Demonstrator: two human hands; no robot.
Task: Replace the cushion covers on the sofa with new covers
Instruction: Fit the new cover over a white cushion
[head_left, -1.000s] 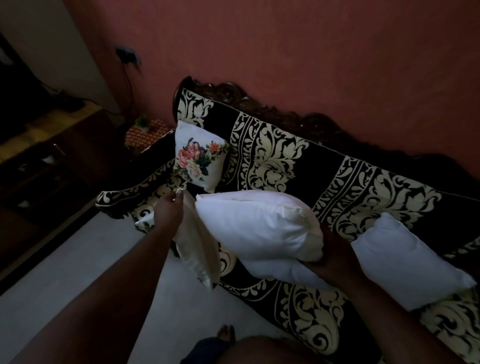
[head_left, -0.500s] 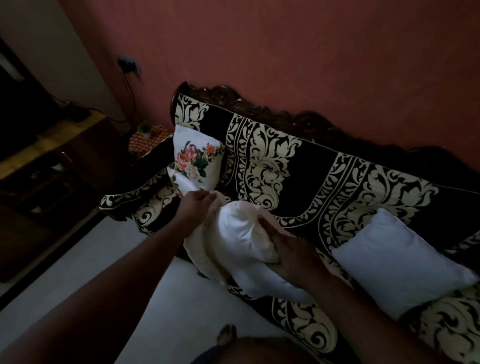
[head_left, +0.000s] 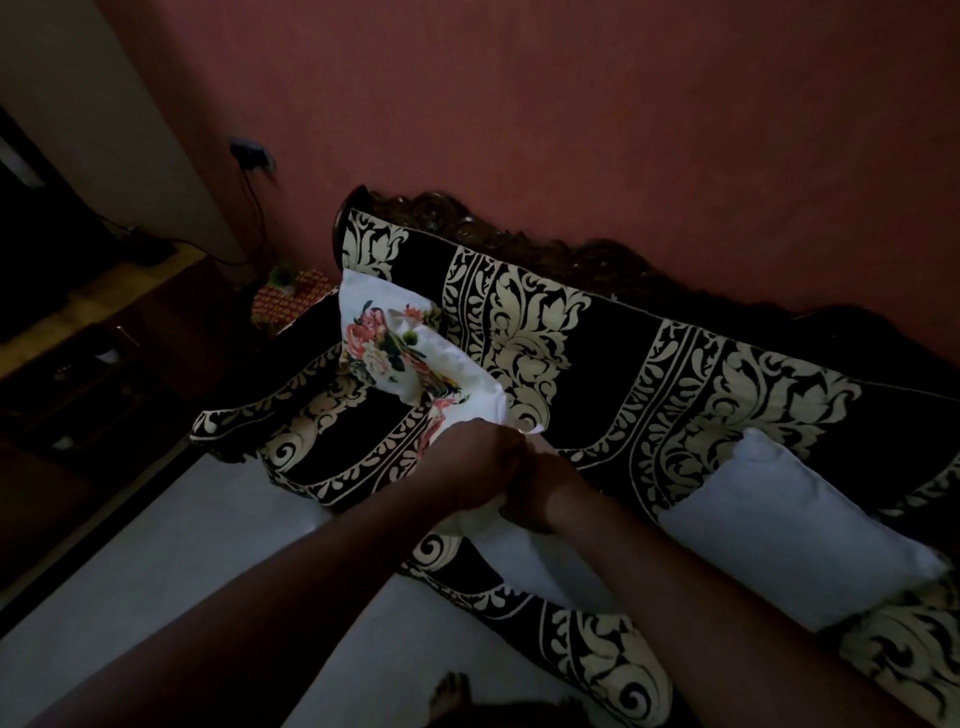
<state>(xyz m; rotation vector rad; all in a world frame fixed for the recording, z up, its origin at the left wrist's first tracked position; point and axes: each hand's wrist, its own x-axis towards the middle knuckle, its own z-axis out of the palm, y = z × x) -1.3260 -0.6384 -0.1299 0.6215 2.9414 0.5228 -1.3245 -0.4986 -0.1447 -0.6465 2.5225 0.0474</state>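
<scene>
Red-brown wall (head_left: 623, 130) fills the upper field from 10 to 2 o'clock. Sofa (head_left: 597, 374), draped in a black throw with cream scrollwork, runs diagonally from 10 o'clock at centre down to 4 o'clock; a carved dark wooden crest shows along its top edge. Pale floor (head_left: 182, 545) occupies 7 to 8 o'clock. Dark wooden cabinet (head_left: 78, 364) stands at 9 o'clock.

Plain white cushion (head_left: 789, 525) lies uncovered on the sofa seat at 4 o'clock, leaning against the backrest. Floral cushion (head_left: 384, 348), white with a pink flower print, stands against the backrest at 11 o'clock of centre. White cushion insert (head_left: 524, 556) sits on the seat's front edge just below the hands, largely hidden by the forearms. Floral cover (head_left: 467, 400) spans from the hands up toward the floral cushion.

Left hand (head_left: 467, 467) and right hand (head_left: 540, 493) meet at centre, touching each other, fingers of both clenched on the cover's fabric at the insert's upper end. A bare foot (head_left: 449, 696) shows at 6 o'clock.
</scene>
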